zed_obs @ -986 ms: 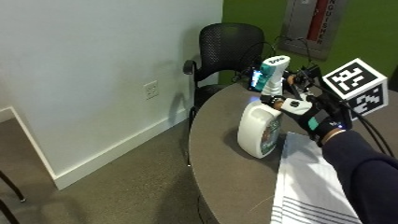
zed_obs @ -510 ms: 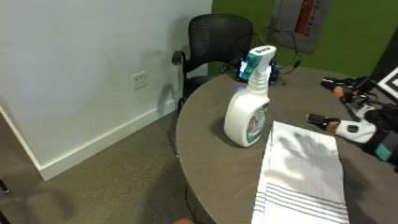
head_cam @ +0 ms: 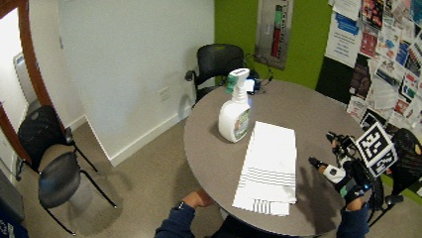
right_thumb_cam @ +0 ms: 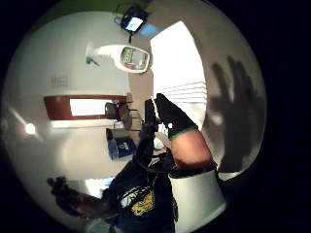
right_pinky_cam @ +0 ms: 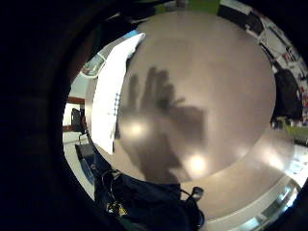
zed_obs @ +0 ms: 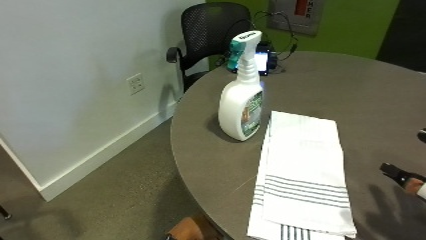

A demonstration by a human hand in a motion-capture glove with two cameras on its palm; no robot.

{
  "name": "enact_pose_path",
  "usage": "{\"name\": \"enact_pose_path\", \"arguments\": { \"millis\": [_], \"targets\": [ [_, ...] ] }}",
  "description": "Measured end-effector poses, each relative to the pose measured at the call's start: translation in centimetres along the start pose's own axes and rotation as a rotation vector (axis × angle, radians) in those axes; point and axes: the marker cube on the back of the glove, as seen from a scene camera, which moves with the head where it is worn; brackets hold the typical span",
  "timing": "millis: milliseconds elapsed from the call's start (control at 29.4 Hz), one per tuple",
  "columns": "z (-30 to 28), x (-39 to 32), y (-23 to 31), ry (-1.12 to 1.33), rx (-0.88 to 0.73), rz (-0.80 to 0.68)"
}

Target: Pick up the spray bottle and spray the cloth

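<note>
Currently, nothing is being held by the gloved right hand (head_cam: 338, 174): it is being kept above the table (head_cam: 310, 114), fingers spread and straight, as the splayed shadow on the tabletop in both palm views suggests. The spray bottle (zed_obs: 242, 94) is standing upright well away from that hand, across the cloth (zed_obs: 303, 174), near the table edge on the wall side. The cloth is lying flat between hand and bottle, its striped end toward the person; bottle and cloth are just beside each other, and whether they are touching cannot be told.

Judging from this layout, the reach for the bottle is the step being faced. It would best be made over the cloth without dragging it, with the neck under the trigger head being taken so that a finger is falling on the trigger. The nozzle is being pointed away from the cloth for now, so a turn toward the cloth would probably be needed after lifting.

Open tabletop is lying around the hand and beyond the cloth, giving room for the approach. Little margin is being left between the bottle and the rim, so a push outward could tip it off. A small lit device (zed_obs: 261, 61) with cables is sitting past the bottle, near a black chair (zed_obs: 215, 30). The bare hand (head_cam: 196, 199) is resting at the near rim.
</note>
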Motion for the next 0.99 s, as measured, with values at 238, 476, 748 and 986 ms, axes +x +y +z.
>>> {"name": "enact_pose_path", "arguments": {
  "millis": [238, 476, 748, 986],
  "targets": [
    [0.2, 0.4, 3.3, 0.028, 0.055, 0.101],
    [0.6, -0.2, 4.3, 0.126, 0.079, 0.093],
    [0.5, -2.5, 3.5, 0.179, 0.046, 0.008],
    [1.2, -3.3, 3.0, 0.117, 0.026, -0.026]
  ]
}}
